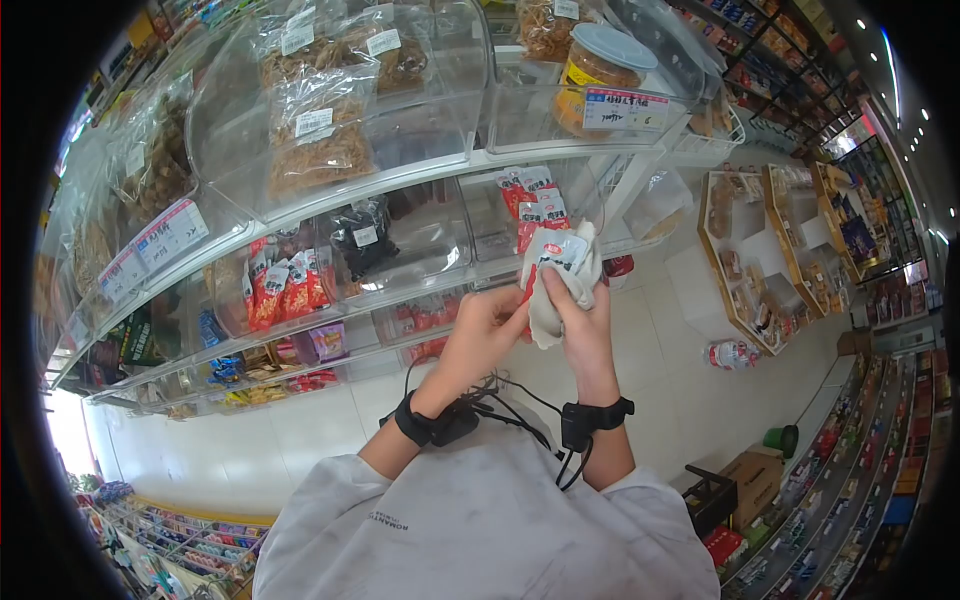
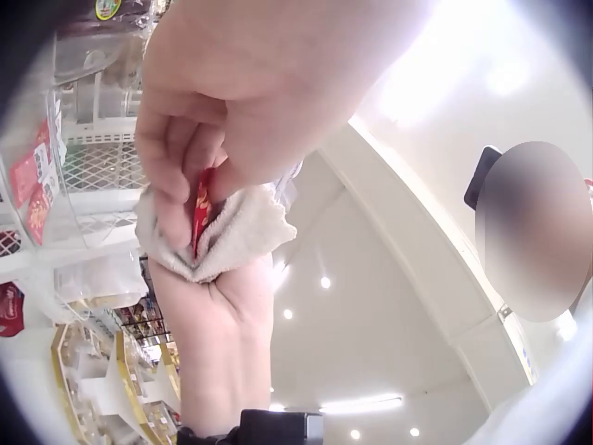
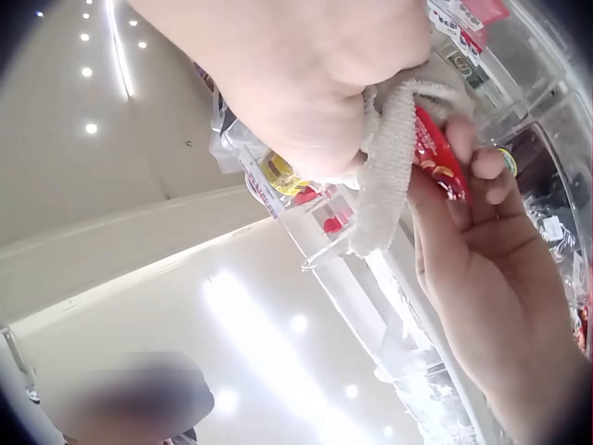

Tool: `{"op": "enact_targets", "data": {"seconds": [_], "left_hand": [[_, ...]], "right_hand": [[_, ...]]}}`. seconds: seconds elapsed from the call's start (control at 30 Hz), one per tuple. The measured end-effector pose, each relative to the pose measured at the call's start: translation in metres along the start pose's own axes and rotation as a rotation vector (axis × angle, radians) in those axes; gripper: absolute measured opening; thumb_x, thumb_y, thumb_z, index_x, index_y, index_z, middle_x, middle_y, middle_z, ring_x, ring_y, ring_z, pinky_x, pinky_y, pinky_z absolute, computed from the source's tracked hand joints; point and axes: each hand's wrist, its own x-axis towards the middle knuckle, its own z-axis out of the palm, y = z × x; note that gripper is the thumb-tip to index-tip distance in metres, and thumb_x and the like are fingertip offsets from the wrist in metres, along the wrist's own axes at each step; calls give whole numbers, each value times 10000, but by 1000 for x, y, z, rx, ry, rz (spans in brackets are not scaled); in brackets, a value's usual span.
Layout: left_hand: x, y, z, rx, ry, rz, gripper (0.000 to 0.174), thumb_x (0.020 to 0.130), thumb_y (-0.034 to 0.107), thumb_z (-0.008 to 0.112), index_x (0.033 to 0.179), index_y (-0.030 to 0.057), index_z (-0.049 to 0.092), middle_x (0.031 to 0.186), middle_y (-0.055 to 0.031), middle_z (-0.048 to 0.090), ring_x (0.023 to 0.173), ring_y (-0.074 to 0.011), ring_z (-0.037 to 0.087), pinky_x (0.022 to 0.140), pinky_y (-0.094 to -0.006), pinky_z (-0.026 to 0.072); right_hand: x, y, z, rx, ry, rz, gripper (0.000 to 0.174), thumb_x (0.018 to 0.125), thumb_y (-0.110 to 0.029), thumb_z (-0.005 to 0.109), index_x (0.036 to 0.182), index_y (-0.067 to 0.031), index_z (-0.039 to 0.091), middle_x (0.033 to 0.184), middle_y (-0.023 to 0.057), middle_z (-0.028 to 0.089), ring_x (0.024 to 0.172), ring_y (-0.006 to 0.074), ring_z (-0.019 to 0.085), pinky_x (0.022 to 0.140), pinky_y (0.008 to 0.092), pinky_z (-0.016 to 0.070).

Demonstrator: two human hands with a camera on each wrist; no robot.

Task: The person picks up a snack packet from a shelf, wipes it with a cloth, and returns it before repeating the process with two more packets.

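A small red and white snack packet (image 1: pixel 561 250) is between my two hands in front of the shelf. My left hand (image 1: pixel 482 328) pinches its red edge between thumb and fingers, as the right wrist view shows with the red packet face (image 3: pixel 437 156). My right hand (image 1: pixel 588 325) grips a whitish cloth (image 1: pixel 547 318) folded around the packet, its thumb lying over the front. In the left wrist view the cloth (image 2: pixel 250 232) wraps both sides of the packet's red edge (image 2: pixel 201 209). Much of the packet is hidden by cloth and fingers.
Similar red packets (image 1: pixel 533 200) lie in a clear shelf bin just beyond my hands. More red packets (image 1: pixel 288 287) fill a bin to the left. Above are bagged dried goods (image 1: pixel 320 130) and a lidded jar (image 1: pixel 600 75). A wooden display stand (image 1: pixel 735 255) is at right.
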Motion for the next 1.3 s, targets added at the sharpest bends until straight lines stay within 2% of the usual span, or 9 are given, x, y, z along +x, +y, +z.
{"op": "enact_targets", "data": {"seconds": [0.1,0.27,0.37,0.5,0.6,0.73,1.03,1.13,1.3], "left_hand": [[0,-8,-9,54,-131,-57,229,977,134,626,916,-83,671,723,-97,694,636,-103,652,601,-261,523],[5,4,-20,-80,60,-92,293,988,264,646,948,-24,685,718,-23,664,618,-62,582,559,-223,478],[6,11,-29,-173,101,-89,297,994,287,642,992,-6,688,740,14,643,605,-50,547,521,-206,406],[6,10,-35,-30,151,-113,255,983,222,655,927,-24,691,743,-8,642,577,-54,510,506,-233,377],[9,7,-34,174,301,100,213,964,157,666,890,-42,684,726,-35,632,554,-63,477,499,-252,359],[16,-4,-31,385,468,369,172,945,117,675,904,-50,678,715,-66,616,529,-76,451,489,-260,339],[16,6,-41,57,426,52,272,993,196,650,891,-54,685,686,16,608,624,-12,463,526,-222,347],[19,-6,-45,52,570,140,280,999,209,644,898,-49,690,699,30,608,633,-7,466,535,-206,349],[15,-1,-52,27,552,99,296,1007,238,638,922,-41,692,709,37,614,628,-1,466,531,-201,349]], "right_hand": [[0,1,4,-52,20,-77,240,943,-215,716,1009,15,717,869,38,720,752,83,655,668,248,514],[1,-10,3,-131,14,-1,285,965,-268,685,966,13,730,831,52,719,747,76,643,656,262,496],[-6,7,0,-441,-196,-35,329,976,-302,663,962,20,728,783,59,712,727,91,636,671,283,493],[-5,16,7,-292,-331,98,353,972,-325,665,1032,19,719,843,69,718,809,100,638,719,284,491],[-10,18,11,-249,-328,157,273,961,-236,691,1103,-5,662,965,41,699,882,83,632,748,261,508],[-8,32,16,-207,-576,60,317,921,-143,727,1190,-4,631,1060,50,693,980,96,638,827,277,520],[-11,14,29,-133,-496,198,323,902,-154,751,1163,14,661,1032,54,714,900,103,662,785,276,529],[-11,16,24,-201,-525,162,330,904,-181,754,1148,23,665,1005,58,719,872,107,668,768,278,530],[-13,12,16,-389,-486,118,347,906,-220,760,1137,22,668,981,71,721,849,109,669,750,275,531]]}}
